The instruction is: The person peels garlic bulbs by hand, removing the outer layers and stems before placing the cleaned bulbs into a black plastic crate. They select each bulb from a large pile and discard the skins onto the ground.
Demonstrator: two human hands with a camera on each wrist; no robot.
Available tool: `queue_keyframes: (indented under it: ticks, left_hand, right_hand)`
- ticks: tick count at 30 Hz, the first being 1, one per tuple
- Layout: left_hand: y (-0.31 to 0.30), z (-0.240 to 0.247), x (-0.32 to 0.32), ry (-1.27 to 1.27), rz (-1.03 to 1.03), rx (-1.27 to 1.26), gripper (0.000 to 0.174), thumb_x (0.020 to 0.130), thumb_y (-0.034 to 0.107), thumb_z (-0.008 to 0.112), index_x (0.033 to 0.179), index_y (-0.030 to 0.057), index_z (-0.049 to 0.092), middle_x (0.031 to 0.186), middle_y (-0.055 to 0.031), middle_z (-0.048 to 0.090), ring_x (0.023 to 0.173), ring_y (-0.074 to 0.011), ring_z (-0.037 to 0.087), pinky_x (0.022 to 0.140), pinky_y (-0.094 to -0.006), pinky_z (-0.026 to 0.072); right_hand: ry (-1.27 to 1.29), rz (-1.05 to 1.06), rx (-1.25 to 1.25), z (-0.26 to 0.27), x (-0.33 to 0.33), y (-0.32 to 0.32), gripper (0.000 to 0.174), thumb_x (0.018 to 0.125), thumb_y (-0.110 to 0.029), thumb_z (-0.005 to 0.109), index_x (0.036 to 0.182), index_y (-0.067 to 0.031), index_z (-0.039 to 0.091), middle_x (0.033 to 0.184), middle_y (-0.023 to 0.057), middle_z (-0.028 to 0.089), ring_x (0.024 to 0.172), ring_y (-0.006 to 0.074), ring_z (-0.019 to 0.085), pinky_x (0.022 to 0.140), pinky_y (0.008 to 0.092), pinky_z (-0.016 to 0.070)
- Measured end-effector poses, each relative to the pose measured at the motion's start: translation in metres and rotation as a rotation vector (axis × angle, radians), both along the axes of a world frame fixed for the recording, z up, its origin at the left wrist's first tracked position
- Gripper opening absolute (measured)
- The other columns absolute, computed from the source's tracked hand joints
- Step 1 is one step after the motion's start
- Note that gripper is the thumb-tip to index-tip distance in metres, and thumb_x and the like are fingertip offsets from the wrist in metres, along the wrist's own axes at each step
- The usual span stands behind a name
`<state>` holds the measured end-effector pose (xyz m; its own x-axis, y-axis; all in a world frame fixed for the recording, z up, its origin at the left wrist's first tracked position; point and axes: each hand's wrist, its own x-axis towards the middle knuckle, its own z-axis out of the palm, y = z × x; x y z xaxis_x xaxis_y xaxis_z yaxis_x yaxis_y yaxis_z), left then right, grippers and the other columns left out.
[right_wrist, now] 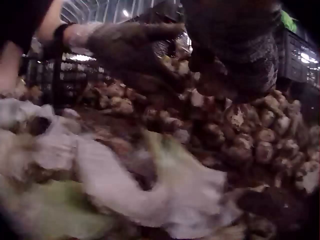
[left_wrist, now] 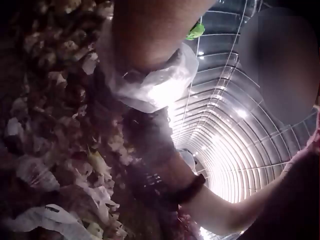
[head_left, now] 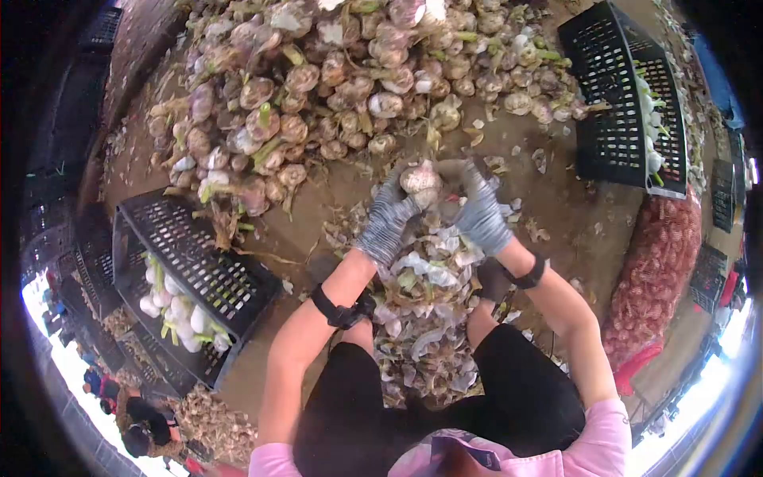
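Observation:
Both hands wear grey-white knit gloves and meet in front of the knees. The left hand [head_left: 386,222] holds a whitish-purple garlic bulb [head_left: 421,179], its thumb along the near side. From the other side the right hand [head_left: 481,213] curls its darkened fingers against the same bulb. In the right wrist view the left glove [right_wrist: 127,47] reaches in from the left, and the dark right glove [right_wrist: 237,47] fills the upper right. Below the hands lies a heap of papery garlic skins [head_left: 425,318].
A large pile of untrimmed garlic [head_left: 318,95] spreads beyond the hands. Black crates with white garlic stand tilted at the left [head_left: 199,246] and right [head_left: 608,119]. A red mesh sack [head_left: 656,270] of garlic lies at right. Another person [head_left: 143,417] is at lower left.

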<state>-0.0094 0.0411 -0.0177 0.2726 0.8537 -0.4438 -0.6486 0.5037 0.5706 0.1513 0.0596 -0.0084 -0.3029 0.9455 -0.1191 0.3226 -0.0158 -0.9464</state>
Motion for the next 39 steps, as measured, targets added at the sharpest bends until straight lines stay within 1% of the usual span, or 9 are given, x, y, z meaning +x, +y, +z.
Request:
queue_keyframes:
  ticks: [2,6,14,24,26,30,33,37,39]
  left_hand:
    - [-0.003,0.005,-0.007,0.03,-0.023,0.061,0.062,0.072,0.006,0.069,0.126,0.0077,0.038,0.111,-0.005,0.052,0.099,-0.0163,0.053,0.084,-0.0283,0.0465]
    - [-0.012,0.021,-0.008,0.214,-0.092,0.218,0.069,0.071,0.002,0.07,0.129,0.0059,0.033,0.121,-0.0066,0.046,0.107,-0.0167,0.048,0.091,-0.0298,0.0426]
    - [-0.018,0.025,-0.009,0.833,-0.227,0.604,0.08,0.07,0.003,0.071,0.136,0.0047,0.024,0.133,-0.0094,0.034,0.119,-0.0193,0.039,0.098,-0.0323,0.0363]
    - [-0.029,0.031,-0.014,0.201,-0.087,0.224,0.059,0.079,0.021,0.067,0.125,0.0027,0.036,0.118,-0.0073,0.044,0.108,-0.0141,0.045,0.092,-0.0282,0.0397]
    - [-0.031,0.005,-0.011,0.074,0.068,0.05,0.053,0.081,0.044,0.056,0.113,0.0025,0.05,0.099,-0.0077,0.058,0.09,-0.016,0.057,0.078,-0.0265,0.0484]
    - [-0.005,-0.023,-0.027,-0.074,-0.074,-0.317,0.048,0.085,0.047,0.048,0.093,0.002,0.06,0.073,-0.0063,0.063,0.066,-0.0208,0.062,0.066,-0.0318,0.0521]
    - [0.004,-0.026,-0.019,-0.051,-0.079,-0.319,0.047,0.086,0.046,0.047,0.096,0.0014,0.059,0.082,-0.0088,0.064,0.073,-0.0203,0.062,0.07,-0.0326,0.0515]
    - [-0.007,-0.009,-0.012,0.035,0.092,-0.09,0.05,0.088,0.046,0.043,0.1,-0.0005,0.058,0.091,-0.0083,0.063,0.085,-0.0184,0.06,0.08,-0.0296,0.047]
    - [-0.015,0.005,-0.011,0.158,0.041,0.0,0.052,0.089,0.047,0.04,0.105,0.0002,0.056,0.096,-0.0073,0.061,0.089,-0.0164,0.058,0.083,-0.0287,0.0452]
  right_hand:
    - [0.252,-0.157,-0.378,0.006,0.009,-0.001,0.046,0.072,-0.014,0.068,0.113,-0.0028,0.05,0.1,0.0065,0.057,0.092,0.0151,0.051,0.085,0.0296,0.0412]
    - [0.23,-0.155,-0.492,0.021,0.009,0.005,0.041,0.081,-0.027,0.063,0.111,-0.0013,0.051,0.098,0.0046,0.056,0.086,0.011,0.051,0.08,0.0262,0.0436]
    - [0.234,-0.069,-0.339,0.038,-0.006,0.001,0.035,0.083,-0.026,0.062,0.106,-0.0004,0.054,0.091,0.0017,0.06,0.08,0.0088,0.051,0.072,0.0258,0.0459]
    - [0.118,0.096,-0.514,0.032,0.015,-0.003,0.028,0.079,-0.018,0.065,0.098,0.0016,0.059,0.089,0.0063,0.063,0.08,0.0097,0.054,0.074,0.0269,0.0465]
    - [0.038,0.089,-0.352,0.025,0.012,-0.013,0.027,0.078,-0.015,0.063,0.1,0.0004,0.059,0.089,0.0091,0.063,0.081,0.0136,0.057,0.074,0.0275,0.0465]
    - [-0.083,0.259,0.05,0.014,-0.004,-0.037,0.031,0.081,-0.013,0.058,0.109,-0.0012,0.054,0.103,0.0077,0.06,0.09,0.0183,0.057,0.077,0.028,0.0464]
    - [0.453,0.092,-0.296,0.006,-0.004,-0.052,0.04,0.08,-0.013,0.061,0.116,-0.0016,0.048,0.113,0.0065,0.055,0.094,0.018,0.055,0.079,0.0287,0.0462]
    - [0.196,0.023,-0.085,0.039,-0.005,-0.033,0.053,0.079,-0.024,0.065,0.121,-0.0009,0.043,0.115,0.0095,0.051,0.097,0.0158,0.052,0.078,0.0274,0.0457]
    - [0.457,-0.143,-0.431,0.048,-0.007,-0.029,0.051,0.078,-0.026,0.067,0.117,0.0001,0.047,0.109,0.0089,0.054,0.094,0.0134,0.052,0.077,0.0263,0.0459]
